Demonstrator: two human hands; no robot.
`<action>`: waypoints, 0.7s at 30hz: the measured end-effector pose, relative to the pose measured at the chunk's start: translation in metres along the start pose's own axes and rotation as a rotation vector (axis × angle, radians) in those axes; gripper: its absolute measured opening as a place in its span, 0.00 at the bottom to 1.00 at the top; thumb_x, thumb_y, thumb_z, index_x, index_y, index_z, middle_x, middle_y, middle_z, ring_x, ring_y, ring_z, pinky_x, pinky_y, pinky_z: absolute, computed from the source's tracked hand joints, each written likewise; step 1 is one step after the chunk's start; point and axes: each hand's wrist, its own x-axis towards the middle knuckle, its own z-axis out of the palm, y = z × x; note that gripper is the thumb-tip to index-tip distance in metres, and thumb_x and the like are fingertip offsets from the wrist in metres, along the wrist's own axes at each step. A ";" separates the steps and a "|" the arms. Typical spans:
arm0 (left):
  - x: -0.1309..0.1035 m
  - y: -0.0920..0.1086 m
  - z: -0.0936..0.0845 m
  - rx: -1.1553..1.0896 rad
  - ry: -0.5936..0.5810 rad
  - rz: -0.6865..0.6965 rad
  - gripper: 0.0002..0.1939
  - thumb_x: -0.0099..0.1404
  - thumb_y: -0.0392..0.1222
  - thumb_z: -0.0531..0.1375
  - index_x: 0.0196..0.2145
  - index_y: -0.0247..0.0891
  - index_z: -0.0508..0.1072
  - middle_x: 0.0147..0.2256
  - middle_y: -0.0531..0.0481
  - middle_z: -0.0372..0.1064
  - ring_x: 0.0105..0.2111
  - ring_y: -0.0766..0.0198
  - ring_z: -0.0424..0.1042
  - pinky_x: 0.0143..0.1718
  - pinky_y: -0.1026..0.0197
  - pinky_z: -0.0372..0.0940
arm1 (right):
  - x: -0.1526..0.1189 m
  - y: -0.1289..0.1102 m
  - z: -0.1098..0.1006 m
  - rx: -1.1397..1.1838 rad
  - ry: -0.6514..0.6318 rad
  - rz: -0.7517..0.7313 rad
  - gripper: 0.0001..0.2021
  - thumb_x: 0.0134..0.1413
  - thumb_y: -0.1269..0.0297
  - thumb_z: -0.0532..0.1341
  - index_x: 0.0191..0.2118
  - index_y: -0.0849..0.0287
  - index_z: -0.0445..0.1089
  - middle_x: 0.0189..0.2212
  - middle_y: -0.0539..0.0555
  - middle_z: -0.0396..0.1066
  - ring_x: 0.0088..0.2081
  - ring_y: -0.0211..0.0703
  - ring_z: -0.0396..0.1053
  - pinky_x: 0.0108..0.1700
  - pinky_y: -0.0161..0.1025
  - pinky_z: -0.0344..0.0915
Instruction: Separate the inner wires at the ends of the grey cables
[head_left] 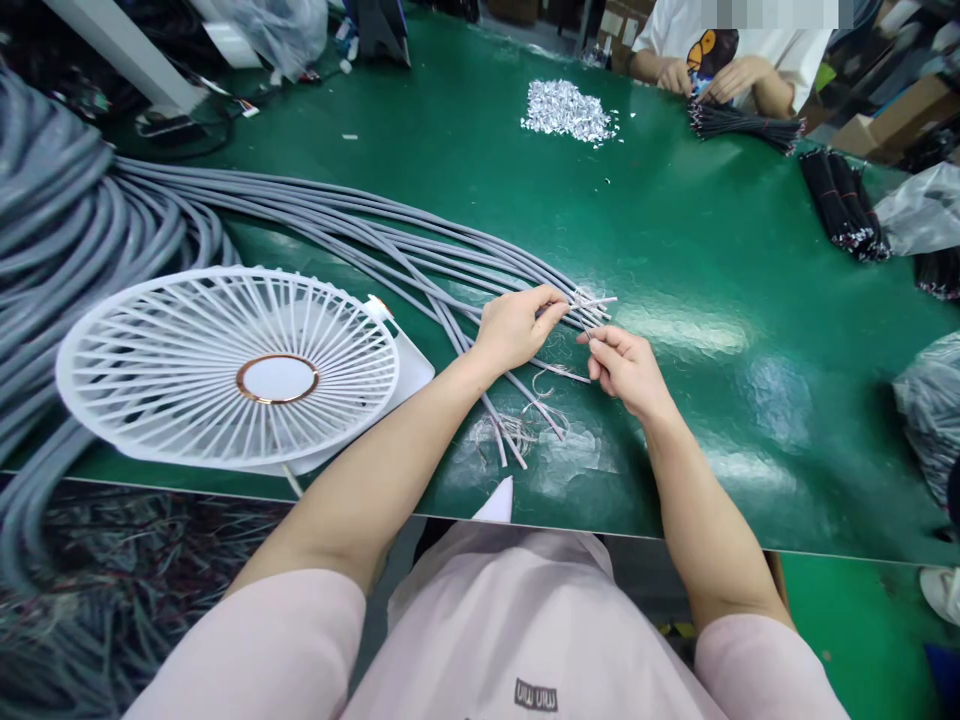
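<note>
A bundle of long grey cables (pixel 360 215) runs across the green table, its stripped ends lying near my hands. My left hand (pixel 517 325) is closed at the end of one cable, thumb and forefinger pinched by the pale inner wires (pixel 600 301). Just to its right, my right hand (pixel 619 365) pinches something thin, seemingly fine strands from that cable end; the fingertips partly hide it. Below the hands, more cable ends (pixel 514 448) with pale cores and loose, frayed strands (pixel 551 412) rest on the table.
A white fan (pixel 225 375) lies left of my left forearm. Thick cable coils (pixel 60 230) fill the far left. Small silvery pieces (pixel 568 110) are heaped at the back. Across the table, a person's hands (pixel 709 80) handle black wires (pixel 746 128); black wire bundles (pixel 844 205) lie at right.
</note>
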 end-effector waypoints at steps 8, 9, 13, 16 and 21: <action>-0.001 0.000 0.001 0.022 -0.006 0.007 0.15 0.69 0.51 0.56 0.42 0.43 0.79 0.36 0.50 0.80 0.34 0.60 0.74 0.36 0.61 0.60 | 0.001 0.001 0.005 0.052 0.023 0.007 0.14 0.54 0.55 0.61 0.40 0.61 0.72 0.15 0.42 0.65 0.11 0.28 0.51 0.14 0.30 0.44; -0.001 0.001 0.000 0.024 -0.008 0.008 0.15 0.69 0.51 0.56 0.42 0.43 0.79 0.36 0.50 0.80 0.34 0.59 0.74 0.36 0.60 0.60 | 0.001 0.001 0.006 0.062 0.026 0.011 0.14 0.54 0.55 0.61 0.40 0.61 0.71 0.15 0.42 0.65 0.11 0.28 0.51 0.14 0.30 0.44; -0.002 0.002 0.000 0.037 -0.014 0.023 0.15 0.69 0.51 0.56 0.42 0.43 0.79 0.37 0.49 0.80 0.36 0.58 0.75 0.37 0.60 0.61 | 0.002 0.002 0.007 0.116 0.031 0.018 0.15 0.53 0.54 0.62 0.39 0.61 0.71 0.15 0.42 0.65 0.10 0.28 0.51 0.13 0.30 0.43; -0.002 0.004 0.000 0.062 -0.016 0.055 0.15 0.70 0.51 0.55 0.42 0.42 0.79 0.37 0.49 0.80 0.37 0.58 0.75 0.38 0.60 0.61 | 0.003 0.005 0.007 0.182 0.019 0.020 0.15 0.52 0.54 0.63 0.39 0.61 0.71 0.15 0.42 0.65 0.10 0.27 0.50 0.13 0.29 0.43; -0.003 0.005 0.003 0.085 -0.040 0.122 0.12 0.70 0.46 0.56 0.41 0.39 0.77 0.38 0.47 0.79 0.38 0.58 0.75 0.38 0.59 0.62 | 0.004 0.005 0.009 0.301 -0.002 0.060 0.16 0.49 0.54 0.66 0.38 0.60 0.70 0.15 0.42 0.66 0.10 0.26 0.48 0.13 0.29 0.43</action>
